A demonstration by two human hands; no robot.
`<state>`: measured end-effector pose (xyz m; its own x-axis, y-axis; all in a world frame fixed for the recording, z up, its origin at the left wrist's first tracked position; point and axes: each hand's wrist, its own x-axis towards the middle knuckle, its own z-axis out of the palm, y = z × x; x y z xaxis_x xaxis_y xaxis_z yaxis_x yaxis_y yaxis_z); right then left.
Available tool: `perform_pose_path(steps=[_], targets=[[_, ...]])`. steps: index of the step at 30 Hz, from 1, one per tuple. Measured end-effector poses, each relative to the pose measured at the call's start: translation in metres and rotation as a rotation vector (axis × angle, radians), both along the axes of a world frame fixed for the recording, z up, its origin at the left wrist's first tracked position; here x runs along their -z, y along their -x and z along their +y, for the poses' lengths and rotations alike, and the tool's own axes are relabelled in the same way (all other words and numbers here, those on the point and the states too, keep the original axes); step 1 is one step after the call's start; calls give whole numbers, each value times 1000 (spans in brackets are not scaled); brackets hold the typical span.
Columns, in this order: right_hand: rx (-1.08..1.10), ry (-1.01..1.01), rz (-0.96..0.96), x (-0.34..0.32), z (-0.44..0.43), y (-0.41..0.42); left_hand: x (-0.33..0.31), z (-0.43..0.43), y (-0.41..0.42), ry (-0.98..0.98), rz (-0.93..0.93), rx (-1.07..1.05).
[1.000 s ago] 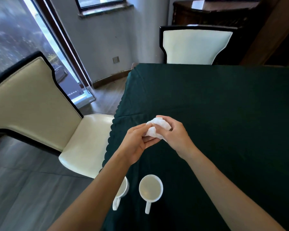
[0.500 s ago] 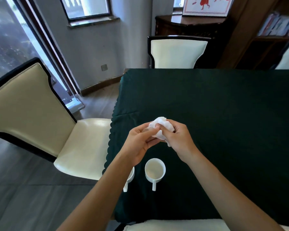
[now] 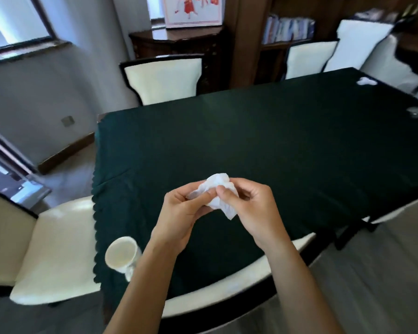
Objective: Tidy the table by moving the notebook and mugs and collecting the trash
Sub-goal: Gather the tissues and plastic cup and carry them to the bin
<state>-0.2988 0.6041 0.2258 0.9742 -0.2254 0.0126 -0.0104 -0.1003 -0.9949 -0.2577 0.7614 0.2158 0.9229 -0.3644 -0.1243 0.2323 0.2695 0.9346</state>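
A crumpled white tissue (image 3: 219,191) is pinched between both hands above the near part of the dark green table (image 3: 263,145). My left hand (image 3: 184,213) grips its left side and my right hand (image 3: 251,208) grips its right side. One white mug (image 3: 122,254) stands at the table's near left corner, partly behind my left forearm. Another crumpled white tissue (image 3: 366,81) lies at the far right corner, and a small clear round object (image 3: 416,112) sits near the right edge. No notebook is in view.
Cream chairs with black frames surround the table: one at the left (image 3: 48,249), one at the far end (image 3: 164,75), one in front of me (image 3: 227,285), others at the far right (image 3: 311,59). A dark wooden cabinet (image 3: 179,44) and bookshelf stand behind.
The view has swung right and tilted up, revealing the far right of the table. Both hands still hold the tissue. Only one mug shows now; the other has dropped out of sight.
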Motion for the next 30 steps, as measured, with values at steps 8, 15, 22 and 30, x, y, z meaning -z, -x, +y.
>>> perform_pose_path(steps=[8,15,22,30], targets=[[245,-158,-19,-8,-142,92,-11,-157,54,-21,6,99],[506,-310,16,4,-283,184,2,-310,122,2,118,226],[739,-324,-10,8,-386,257,6,-439,180,-58,101,501],[943,-372,6,22,-467,302,14,-542,192,-121,78,683]])
